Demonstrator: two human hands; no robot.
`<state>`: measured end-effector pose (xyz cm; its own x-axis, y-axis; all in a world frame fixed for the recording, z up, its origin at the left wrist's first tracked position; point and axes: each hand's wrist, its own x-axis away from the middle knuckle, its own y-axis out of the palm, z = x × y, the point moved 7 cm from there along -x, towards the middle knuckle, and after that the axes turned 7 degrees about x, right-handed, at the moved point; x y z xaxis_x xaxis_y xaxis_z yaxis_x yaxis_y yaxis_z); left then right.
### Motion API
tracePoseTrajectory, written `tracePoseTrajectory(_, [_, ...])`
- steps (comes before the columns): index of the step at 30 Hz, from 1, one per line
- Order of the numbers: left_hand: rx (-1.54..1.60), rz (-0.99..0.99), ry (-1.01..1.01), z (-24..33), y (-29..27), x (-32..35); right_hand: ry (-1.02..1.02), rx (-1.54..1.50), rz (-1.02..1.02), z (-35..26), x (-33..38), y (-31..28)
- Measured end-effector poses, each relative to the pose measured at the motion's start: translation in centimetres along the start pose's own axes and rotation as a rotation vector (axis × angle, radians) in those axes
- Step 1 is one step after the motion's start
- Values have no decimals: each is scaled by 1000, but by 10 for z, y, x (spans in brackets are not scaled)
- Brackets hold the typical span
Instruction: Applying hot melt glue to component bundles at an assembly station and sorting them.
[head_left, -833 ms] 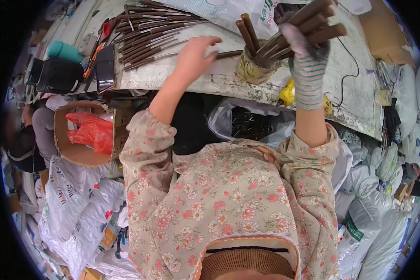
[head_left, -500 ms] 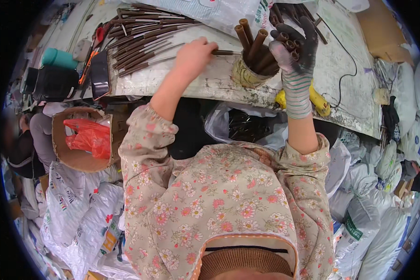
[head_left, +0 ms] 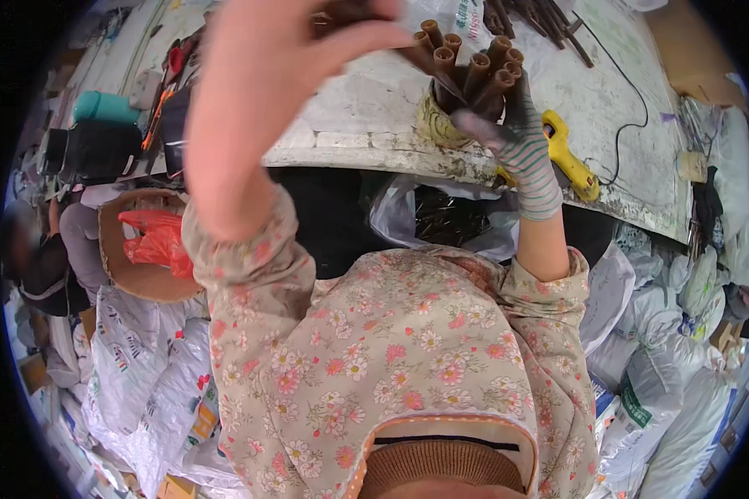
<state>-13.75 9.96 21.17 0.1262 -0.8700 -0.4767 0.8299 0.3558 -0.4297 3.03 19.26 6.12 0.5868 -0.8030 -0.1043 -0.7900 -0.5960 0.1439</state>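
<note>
My bare left hand is raised over the table's left part, large and smeared by motion. Its fingers close on a dark brown rod, whose lower end slants toward a bundle of brown tubes. Much of the rod is hidden by the hand. The tubes stand in a worn, yellowish round holder near the table's front edge. My right hand, in a grey glove with a striped cuff, is closed around the right side of the bundle. Its fingers are partly hidden behind the tubes.
A yellow glue gun lies right of the glove, beside a black cord. More brown rods lie at the back. An open bag of dark pieces is below the table edge. A teal bottle lies at left.
My left hand has risen from the pile of rods, coming much larger in view with a brown rod. My right hand has drawn slightly nearer, and its tubes now stand close against the others.
</note>
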Motion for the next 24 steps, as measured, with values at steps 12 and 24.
tracePoseTrajectory(12, [-215, 516, 56, -87, 4, 68, 210, 332, -77, 28, -3, -5])
tracePoseTrajectory(24, [-1143, -272, -328, -231, -82, 107, 156, 678, -74, 13, -7, 0])
